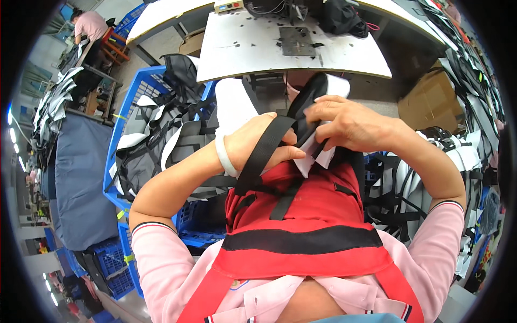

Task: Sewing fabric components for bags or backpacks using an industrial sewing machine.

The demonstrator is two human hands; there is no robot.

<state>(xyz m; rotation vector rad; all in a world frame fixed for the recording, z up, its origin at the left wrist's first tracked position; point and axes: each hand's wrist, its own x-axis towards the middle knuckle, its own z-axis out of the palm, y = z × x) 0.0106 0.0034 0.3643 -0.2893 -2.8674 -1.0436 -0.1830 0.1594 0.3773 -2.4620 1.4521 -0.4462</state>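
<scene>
In front of my red apron [323, 199] both hands work at a black-and-white padded shoulder strap piece [312, 97]. My right hand [350, 125] is closed on its edge, thumb and fingers pinched together. My left hand [245, 141] has its thumb and fingertips drawn together beside the piece's lower end. A black webbing strap [264, 153] runs across the left hand and hangs down past the wrist. Just beyond that hand a white panel [232, 102] stands up. White flaps show below the right fingers; the exact fingertip contact is partly hidden.
A blue plastic crate [116, 145] full of grey, black and white sewn pieces stands at left. Ahead is a white sewing table [237, 48] with a machine and a black bag [344, 20]. At right are a cardboard box [431, 102] and heaped pieces [409, 183]. Far left, a person [90, 26] sits.
</scene>
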